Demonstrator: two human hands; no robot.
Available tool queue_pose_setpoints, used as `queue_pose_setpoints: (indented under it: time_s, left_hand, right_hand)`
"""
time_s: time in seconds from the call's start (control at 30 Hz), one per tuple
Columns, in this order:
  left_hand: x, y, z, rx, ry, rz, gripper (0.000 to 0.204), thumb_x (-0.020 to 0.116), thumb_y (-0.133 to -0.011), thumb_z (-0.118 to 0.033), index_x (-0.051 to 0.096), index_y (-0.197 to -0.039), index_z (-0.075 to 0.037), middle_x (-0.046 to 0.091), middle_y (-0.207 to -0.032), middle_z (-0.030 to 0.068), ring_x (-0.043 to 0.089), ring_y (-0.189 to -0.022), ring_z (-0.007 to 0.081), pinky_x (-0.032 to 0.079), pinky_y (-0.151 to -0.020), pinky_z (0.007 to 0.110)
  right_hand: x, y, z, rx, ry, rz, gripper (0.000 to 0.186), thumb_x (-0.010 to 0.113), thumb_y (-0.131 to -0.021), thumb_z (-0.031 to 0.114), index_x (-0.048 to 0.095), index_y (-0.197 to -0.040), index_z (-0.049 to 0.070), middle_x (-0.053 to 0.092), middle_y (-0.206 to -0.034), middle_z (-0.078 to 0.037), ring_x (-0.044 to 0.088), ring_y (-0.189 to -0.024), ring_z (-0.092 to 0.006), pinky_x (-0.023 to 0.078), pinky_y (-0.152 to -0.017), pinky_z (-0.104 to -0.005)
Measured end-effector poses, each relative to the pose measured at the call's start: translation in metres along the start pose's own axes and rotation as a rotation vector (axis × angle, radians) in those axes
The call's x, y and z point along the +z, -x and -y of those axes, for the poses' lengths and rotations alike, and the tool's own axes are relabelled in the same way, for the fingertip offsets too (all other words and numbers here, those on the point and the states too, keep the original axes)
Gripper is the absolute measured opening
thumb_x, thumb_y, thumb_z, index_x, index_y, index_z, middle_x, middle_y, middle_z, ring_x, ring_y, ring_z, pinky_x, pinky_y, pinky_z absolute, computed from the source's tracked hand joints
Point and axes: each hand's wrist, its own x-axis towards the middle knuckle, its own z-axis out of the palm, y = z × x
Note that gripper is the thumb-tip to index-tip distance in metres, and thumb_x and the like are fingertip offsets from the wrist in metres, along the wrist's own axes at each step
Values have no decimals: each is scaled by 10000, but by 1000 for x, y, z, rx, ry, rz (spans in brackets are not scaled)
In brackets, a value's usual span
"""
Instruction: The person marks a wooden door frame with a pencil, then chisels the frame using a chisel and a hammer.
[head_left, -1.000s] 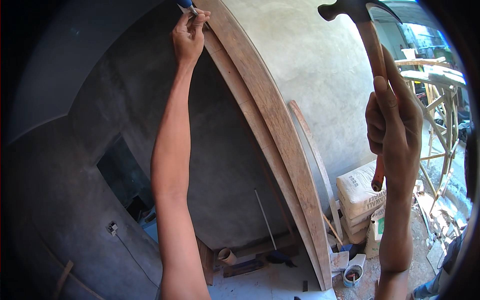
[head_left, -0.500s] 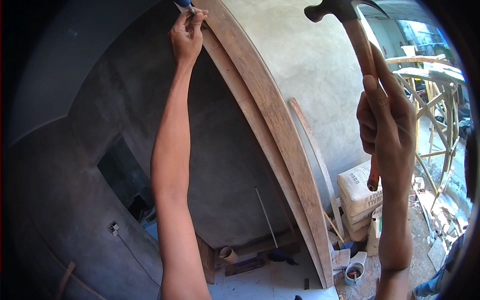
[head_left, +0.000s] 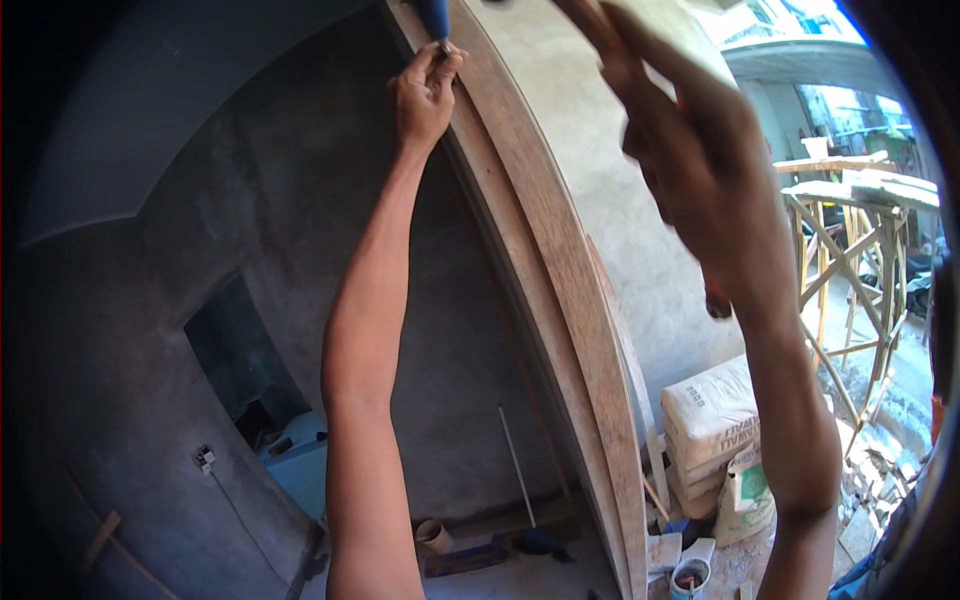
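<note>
Near the top of the wooden door frame (head_left: 535, 230), my left hand (head_left: 425, 95) pinches the metal shank of a blue-handled tool (head_left: 434, 15), which looks like a chisel; its tip is hidden by my fingers. My right hand (head_left: 700, 165) grips a hammer (head_left: 590, 25) by its wooden handle, blurred by motion, high on the right of the frame. The hammer's head is mostly cut off at the top edge, a little right of the blue handle.
Stacked sacks (head_left: 705, 405) and a bucket (head_left: 688, 578) stand low on the right beside a plaster wall. A timber scaffold (head_left: 865, 260) stands outside among rubble. At left are a dark opening (head_left: 240, 335), a wall socket (head_left: 205, 458) and a white pipe (head_left: 515, 460).
My right hand has swung the hammer up and left, toward the blue-handled tool. The view has shifted, so my left hand and the frame top appear lower and further right.
</note>
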Motion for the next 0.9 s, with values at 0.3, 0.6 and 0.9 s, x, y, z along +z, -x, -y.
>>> queue_pose_setpoints:
  time_s: [0.3, 0.6, 0.9]
  left_hand:
    - [-3, 2, -24, -21, -117, -8, 169, 668, -973, -136, 675, -1036, 20, 761, -919, 82, 721, -906, 112, 570, -777, 243]
    - [-12, 9, -2, -94, 155, -33, 196, 634, -1003, -202, 662, -1032, -10, 733, -1021, 66, 690, -961, 124, 540, -879, 259]
    - [-1, 9, -17, 28, -77, 9, 153, 630, -1002, -164, 657, -1020, -15, 736, -900, 41, 699, -882, 110, 561, -786, 253]
  right_hand:
    - [8, -42, 71, -197, -124, -173, 353, 579, -979, 46, 562, -1318, -52, 674, -958, -196, 641, -716, -216, 528, -655, -322]
    - [-57, -4, 15, -228, 11, -115, 409, 496, -1065, 263, 541, -1428, 81, 434, -590, 21, 361, -437, -26, 260, -394, -220]
    - [-113, 56, 4, 243, 128, -258, 337, 505, -1060, 309, 643, -1234, 55, 365, -537, 72, 300, -394, -2, 191, -364, -198]
